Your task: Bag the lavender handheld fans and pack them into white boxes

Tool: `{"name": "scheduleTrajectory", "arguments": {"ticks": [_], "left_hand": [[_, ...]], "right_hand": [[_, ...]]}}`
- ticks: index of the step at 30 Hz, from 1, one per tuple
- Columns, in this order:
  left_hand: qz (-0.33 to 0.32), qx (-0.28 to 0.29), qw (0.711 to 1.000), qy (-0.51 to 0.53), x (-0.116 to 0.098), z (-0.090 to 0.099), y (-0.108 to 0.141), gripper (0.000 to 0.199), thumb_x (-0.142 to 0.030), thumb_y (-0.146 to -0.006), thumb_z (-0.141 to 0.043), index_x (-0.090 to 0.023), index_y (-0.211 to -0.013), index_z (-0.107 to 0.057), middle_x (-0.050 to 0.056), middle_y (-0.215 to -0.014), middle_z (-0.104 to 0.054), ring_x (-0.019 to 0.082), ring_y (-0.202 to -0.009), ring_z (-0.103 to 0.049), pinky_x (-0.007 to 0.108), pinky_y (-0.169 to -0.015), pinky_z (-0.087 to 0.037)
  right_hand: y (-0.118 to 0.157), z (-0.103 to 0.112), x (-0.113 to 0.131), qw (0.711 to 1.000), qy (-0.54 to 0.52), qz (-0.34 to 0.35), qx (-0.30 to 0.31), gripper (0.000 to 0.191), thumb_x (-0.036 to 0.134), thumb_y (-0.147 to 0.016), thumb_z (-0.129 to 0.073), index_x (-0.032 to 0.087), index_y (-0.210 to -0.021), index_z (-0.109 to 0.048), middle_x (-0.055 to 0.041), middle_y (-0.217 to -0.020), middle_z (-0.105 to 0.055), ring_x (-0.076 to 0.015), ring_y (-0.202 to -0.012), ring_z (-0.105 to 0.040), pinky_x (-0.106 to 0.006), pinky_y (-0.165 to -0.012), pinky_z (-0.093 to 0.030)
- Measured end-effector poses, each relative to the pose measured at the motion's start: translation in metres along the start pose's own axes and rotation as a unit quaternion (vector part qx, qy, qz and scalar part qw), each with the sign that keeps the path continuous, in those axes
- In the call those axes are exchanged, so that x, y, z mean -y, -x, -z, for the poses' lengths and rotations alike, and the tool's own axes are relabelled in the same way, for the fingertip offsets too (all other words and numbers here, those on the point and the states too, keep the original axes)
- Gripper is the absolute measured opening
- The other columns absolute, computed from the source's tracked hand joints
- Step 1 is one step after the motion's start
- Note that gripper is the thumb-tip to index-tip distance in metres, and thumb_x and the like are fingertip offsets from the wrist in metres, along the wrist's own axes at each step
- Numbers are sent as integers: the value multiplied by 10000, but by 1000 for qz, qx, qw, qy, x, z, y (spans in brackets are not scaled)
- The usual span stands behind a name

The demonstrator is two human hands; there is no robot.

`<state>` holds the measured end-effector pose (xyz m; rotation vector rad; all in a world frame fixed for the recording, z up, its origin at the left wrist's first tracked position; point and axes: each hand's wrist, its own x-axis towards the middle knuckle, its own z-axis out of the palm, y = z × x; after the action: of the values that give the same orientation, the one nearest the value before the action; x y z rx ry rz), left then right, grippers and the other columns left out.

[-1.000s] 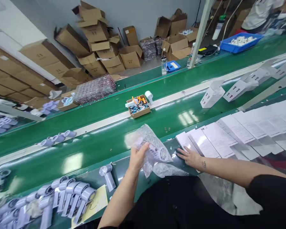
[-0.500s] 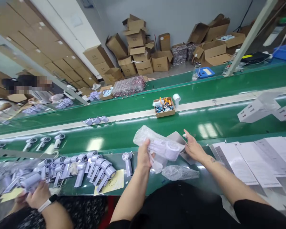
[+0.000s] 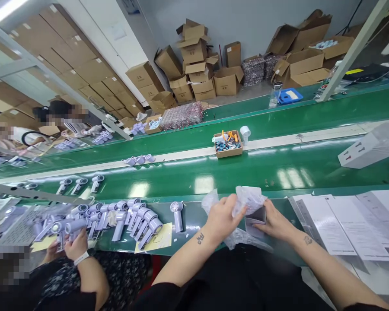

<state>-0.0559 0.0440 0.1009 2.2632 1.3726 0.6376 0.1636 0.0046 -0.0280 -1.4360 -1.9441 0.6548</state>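
My left hand [image 3: 223, 216] grips a bubble-wrapped item [image 3: 248, 199] at the open end of a small box [image 3: 257, 216]. Fingers of my right hand [image 3: 274, 221] are wrapped round that box from its right side. Just below both hands lies a clear bubble-wrap bag [image 3: 246, 239] on the green bench. To the left, a single lilac handheld fan [image 3: 177, 216] lies on the bench. Farther left, several lilac fan bodies [image 3: 144, 220] lie in a heap, some on a yellow sheet [image 3: 160, 239].
A co-worker's hands [image 3: 76, 246] hold lilac fan parts at the left. White printed boxes [image 3: 333, 224] line the bench at the right. Beyond the bench runs a green conveyor [image 3: 188, 172], with a small carton of parts [image 3: 230, 152] on its white centre strip.
My left hand has moved right and turned over the wrapped item, bringing it to the box. My right hand has closed round the box. The view has shifted slightly left.
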Motion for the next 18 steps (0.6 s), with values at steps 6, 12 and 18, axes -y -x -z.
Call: {"name": "scheduleTrajectory", "arguments": {"ticks": [6, 12, 18], "left_hand": [[28, 24, 991, -125, -15, -8, -8, 291, -464, -873, -443, -200, -884, -566, 67, -725, -643, 208, -649, -618, 282, -605, -447], [83, 5, 996, 31, -12, -43, -12, 280, -460, -791, -589, -191, -865, -604, 78, -681, -590, 236, -693, -621, 323, -737, -449], [14, 173, 985, -17, -17, -47, 20, 423, -521, -825, -513, -263, -1157, -564, 105, -874, -623, 266, -738, -631, 356, -736, -458]], "right_hand": [[-6, -32, -7, 975, 68, 97, -190, 637, 354, -728, -690, 214, -1197, -282, -145, -1132, -465, -335, -1135, -486, -506, -866, -490], [14, -51, -5, 986, 35, 73, -147, 545, 330, -770, -637, 251, -1168, -273, -182, -1265, -405, -334, -1191, -469, -513, -911, -471], [26, -49, -8, 992, -47, 44, -112, 608, 332, -769, -625, 270, -1224, -226, -167, -1289, -410, -316, -1196, -472, -503, -934, -446]]}}
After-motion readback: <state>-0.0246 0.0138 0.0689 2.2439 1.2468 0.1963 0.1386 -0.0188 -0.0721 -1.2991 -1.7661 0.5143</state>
